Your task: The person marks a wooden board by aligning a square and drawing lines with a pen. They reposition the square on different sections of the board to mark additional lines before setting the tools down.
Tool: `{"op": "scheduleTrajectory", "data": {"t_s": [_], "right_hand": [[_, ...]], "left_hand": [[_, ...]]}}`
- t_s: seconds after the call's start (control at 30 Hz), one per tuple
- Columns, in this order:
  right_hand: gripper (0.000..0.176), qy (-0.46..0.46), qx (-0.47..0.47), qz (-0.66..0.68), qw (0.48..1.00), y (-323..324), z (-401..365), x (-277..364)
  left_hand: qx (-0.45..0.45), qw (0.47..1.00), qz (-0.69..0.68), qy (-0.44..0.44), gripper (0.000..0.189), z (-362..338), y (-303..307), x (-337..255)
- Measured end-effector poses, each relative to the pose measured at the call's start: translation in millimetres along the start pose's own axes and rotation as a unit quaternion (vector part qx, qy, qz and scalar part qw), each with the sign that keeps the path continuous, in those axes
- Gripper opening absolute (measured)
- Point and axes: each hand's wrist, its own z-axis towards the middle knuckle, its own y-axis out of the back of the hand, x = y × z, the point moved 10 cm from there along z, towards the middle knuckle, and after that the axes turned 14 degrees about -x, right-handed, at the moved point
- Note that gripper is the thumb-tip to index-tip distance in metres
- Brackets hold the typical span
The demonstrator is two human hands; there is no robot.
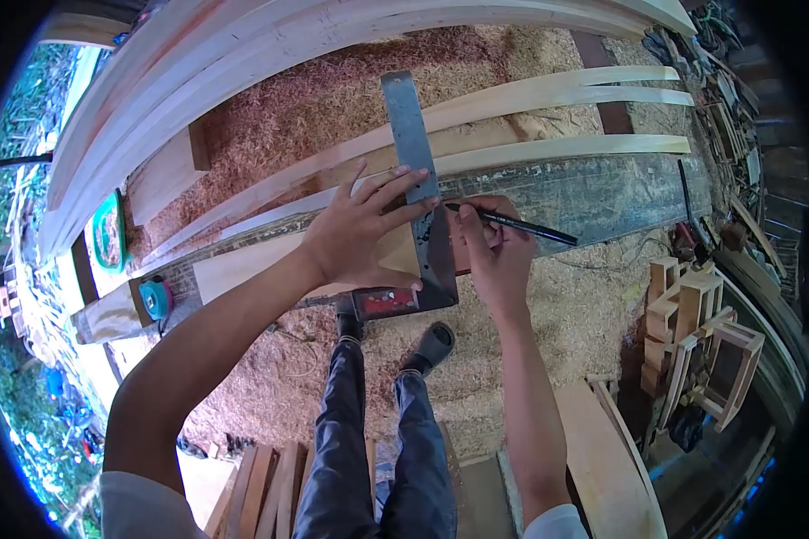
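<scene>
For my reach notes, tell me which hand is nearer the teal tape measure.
Left. In view, the left hand is right of the tape measure; the right hand lies farther right.

I can't tell from here whether the tip of the black pen (541,231) touches the metal square (406,117), and the pen's pale markings are too small to read. The left hand (355,235) covers part of the square and pale board (252,269); the long planks (270,61) run past my top edge.
</scene>
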Motion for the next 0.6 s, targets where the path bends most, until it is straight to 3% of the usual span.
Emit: {"op": "scheduleTrajectory", "data": {"t_s": [0.17,0.23,0.33,0.5,0.6], "right_hand": [[0.009,0.005,0.012,0.001,1.0,-2,1,-6],[0.01,0.076,0.014,-0.073,0.994,-2,2,10],[0.01,0.09,0.057,-0.12,0.987,-5,-3,27],[0.008,0.084,0.075,-0.072,0.991,11,-34,14],[0.012,0.152,0.067,-0.097,0.981,21,-50,27]], "left_hand": [[-0.029,0.999,-0.036,0.005,0.097,1,4,0],[-0.028,0.999,-0.035,0.005,0.097,1,4,-1],[0.001,1.0,0.006,0.006,0.098,0,-1,0],[-0.022,0.999,-0.025,0.008,0.099,1,3,0],[-0.024,0.999,-0.03,0.006,0.099,0,2,1]]}}
